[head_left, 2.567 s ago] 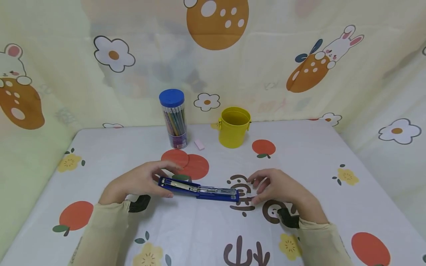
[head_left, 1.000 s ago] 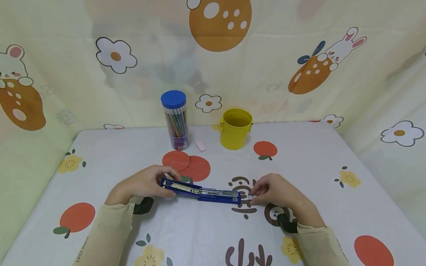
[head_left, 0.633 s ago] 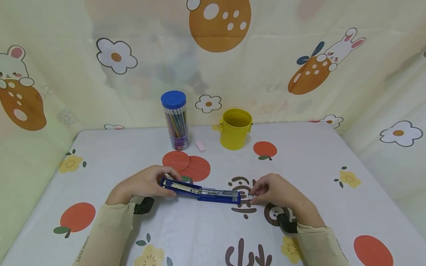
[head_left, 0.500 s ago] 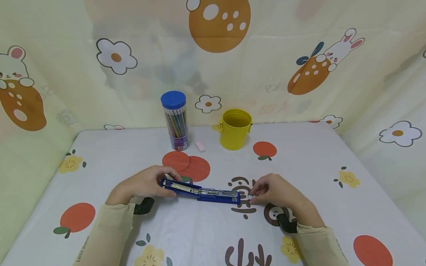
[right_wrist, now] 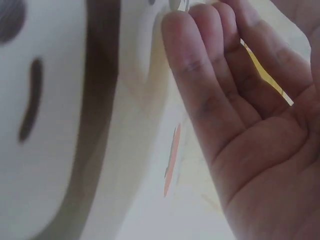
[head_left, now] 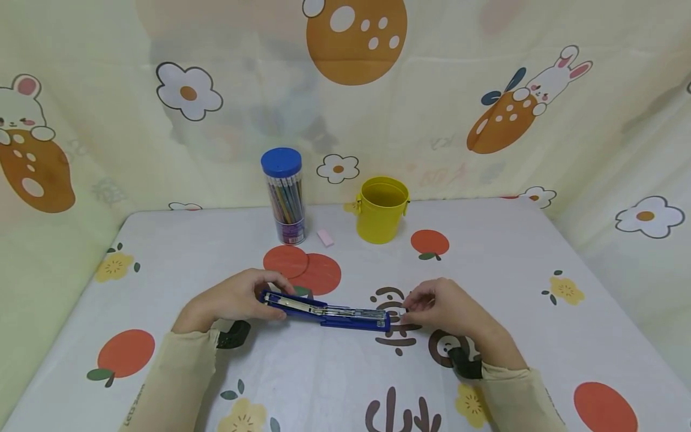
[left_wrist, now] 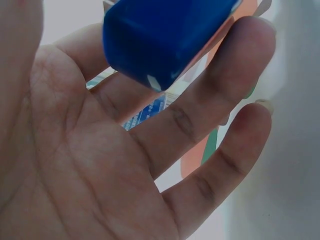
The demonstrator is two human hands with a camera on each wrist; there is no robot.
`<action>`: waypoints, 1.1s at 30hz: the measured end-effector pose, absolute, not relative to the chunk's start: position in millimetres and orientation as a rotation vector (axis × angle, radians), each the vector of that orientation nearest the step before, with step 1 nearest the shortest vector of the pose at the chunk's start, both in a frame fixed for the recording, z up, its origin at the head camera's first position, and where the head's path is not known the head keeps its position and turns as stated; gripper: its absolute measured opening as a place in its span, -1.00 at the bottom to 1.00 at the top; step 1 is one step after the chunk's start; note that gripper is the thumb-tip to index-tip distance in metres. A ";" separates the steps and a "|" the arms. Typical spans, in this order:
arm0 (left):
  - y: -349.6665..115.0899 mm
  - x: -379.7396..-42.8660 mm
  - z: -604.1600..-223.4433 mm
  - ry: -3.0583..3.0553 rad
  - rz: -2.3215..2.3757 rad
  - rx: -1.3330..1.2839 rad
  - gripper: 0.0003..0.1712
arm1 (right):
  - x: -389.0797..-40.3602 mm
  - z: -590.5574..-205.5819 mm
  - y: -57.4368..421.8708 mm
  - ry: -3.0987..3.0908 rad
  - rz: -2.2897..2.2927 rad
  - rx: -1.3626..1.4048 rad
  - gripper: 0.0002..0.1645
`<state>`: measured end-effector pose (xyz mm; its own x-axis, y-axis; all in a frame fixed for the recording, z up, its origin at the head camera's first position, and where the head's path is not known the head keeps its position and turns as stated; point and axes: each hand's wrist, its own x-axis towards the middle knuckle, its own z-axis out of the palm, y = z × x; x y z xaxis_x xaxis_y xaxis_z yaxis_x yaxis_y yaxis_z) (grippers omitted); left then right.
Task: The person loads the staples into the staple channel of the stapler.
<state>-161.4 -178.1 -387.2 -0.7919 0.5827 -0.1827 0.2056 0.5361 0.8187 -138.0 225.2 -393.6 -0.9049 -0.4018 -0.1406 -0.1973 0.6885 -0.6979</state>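
A blue stapler (head_left: pixel 356 324) lies folded open across the middle of the table, its metal magazine facing up. At its left end my left hand (head_left: pixel 240 297) holds it between thumb and fingers. In the left wrist view the stapler's blue end (left_wrist: pixel 150 40) sits against the fingers of the left hand (left_wrist: pixel 100 150), two fingers extended below it. My right hand (head_left: pixel 445 306) is just off the stapler's right end, thumb and fingertips pinched together. A small silvery piece (right_wrist: pixel 179 4) shows at the fingertips of the right hand (right_wrist: pixel 255 150), mostly hidden.
At the back stand a clear tub of pencils (head_left: pixel 286 201) with a blue lid and a yellow bucket (head_left: pixel 380 219). A pink eraser (head_left: pixel 325 237) lies between them. The patterned tablecloth (head_left: pixel 302 378) covers the table, and a printed curtain (head_left: pixel 243 138) hangs behind.
My right thumb and fingertips have come together since the oldest frame. The right fingertips have lately shifted slightly left and up, nearer the stapler's end. My left hand and the stapler stay put.
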 end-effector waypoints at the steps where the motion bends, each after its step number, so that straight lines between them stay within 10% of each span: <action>1: -178.2 -161.5 -387.7 2.340 1.163 0.645 -0.61 | -137.7 -393.2 224.5 2.626 -1.043 -0.467 -0.77; 33: -178.6 -162.5 -388.8 2.341 1.164 0.664 -0.61 | -130.7 -394.2 197.4 2.536 -1.215 -0.597 -0.82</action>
<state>-162.5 -178.6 -388.8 -0.7874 0.5922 -0.1710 0.2210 0.5302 0.8186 -130.7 197.4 -394.2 -0.8799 -0.4714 -0.0598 -0.2486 0.5641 -0.7874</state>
